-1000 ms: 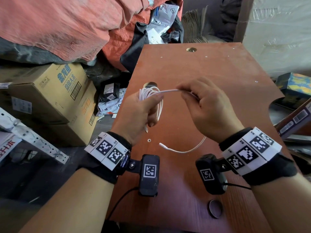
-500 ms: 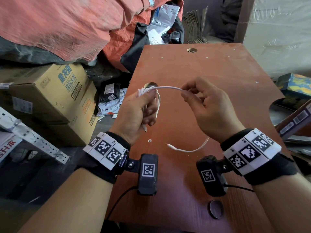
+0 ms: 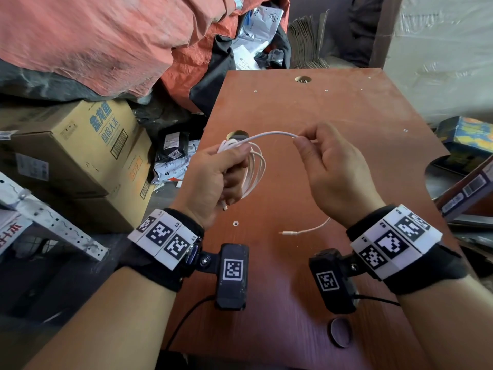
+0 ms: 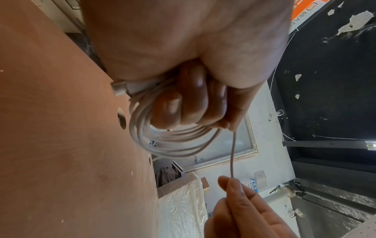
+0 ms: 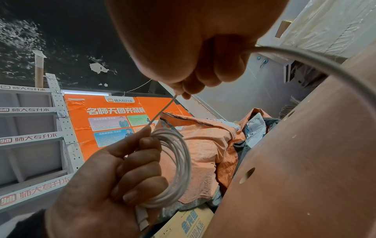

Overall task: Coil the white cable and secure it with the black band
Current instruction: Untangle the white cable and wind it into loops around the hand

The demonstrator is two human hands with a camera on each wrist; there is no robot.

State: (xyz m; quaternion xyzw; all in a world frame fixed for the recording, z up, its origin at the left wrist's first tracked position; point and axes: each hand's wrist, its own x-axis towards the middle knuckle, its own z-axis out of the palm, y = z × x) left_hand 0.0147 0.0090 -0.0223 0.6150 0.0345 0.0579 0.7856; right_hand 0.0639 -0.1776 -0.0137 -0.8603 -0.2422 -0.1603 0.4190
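Cable [image 3: 256, 166]: head view shows its loops gripped in the left hand [image 3: 216, 180] above the board [image 3: 346, 108], the right hand [image 3: 336, 169] pinching the free strand; the band [image 3: 340, 335] lies at the near edge. Left wrist view: fingers [image 4: 173, 109] curl through the coil [image 4: 173, 145]. Right wrist view: thumb and fingertip [image 5: 187, 90] pinch the strand [image 5: 162, 111].

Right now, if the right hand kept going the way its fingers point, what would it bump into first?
Probably the left hand and the coil of white cable it grips; the right hand pinches the strand leading there. Depth is unclear.

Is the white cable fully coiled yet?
Partly coiled: left hand grips several loops of white cable; right hand pinches a loose stretch.
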